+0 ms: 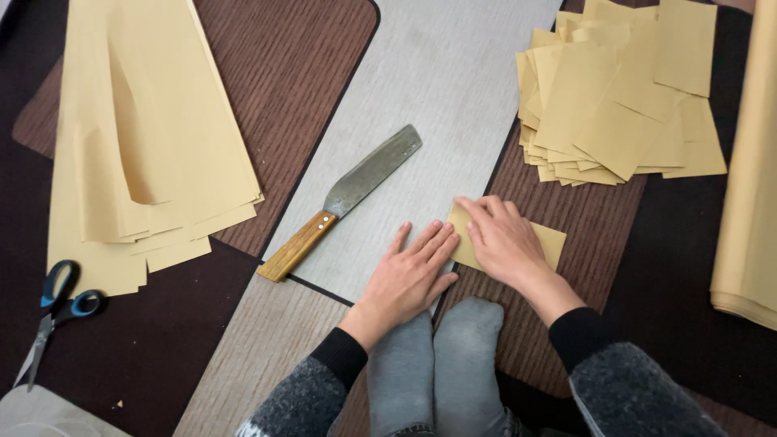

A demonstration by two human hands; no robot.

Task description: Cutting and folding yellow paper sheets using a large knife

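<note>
Tan paper, a small folded piece (550, 241), lies flat under my right hand (503, 241) at the right edge of the pale grey board (453, 73), partly on the board and partly on the brown ribbed mat (583, 210) beside it. My right hand is spread open and presses palm-down on the piece, fingers pointing up and to the left, gripping nothing. My left hand (413, 273) is also flat and open, resting on the grey board with its fingertips touching the left edge of the same piece, just beside my right hand. Both wrists come out of dark cuffs on fuzzy grey sleeves (623, 388), and my two feet in grey socks (441, 356) sit between my arms, just below the hands.

To the left of my left hand, on the board, lies a broad-bladed knife (348, 202) with a wooden handle, blade pointing up and to the right, apart from my fingers. Further up and to the right sits a loose pile of cut tan paper rectangles (619, 97). Far left, large sheets of the same tan paper (146, 121) are stacked, and below them lie scissors (57, 311) with blue and black handles. A roll or fold of tan paper (749, 202) runs down the right edge
</note>
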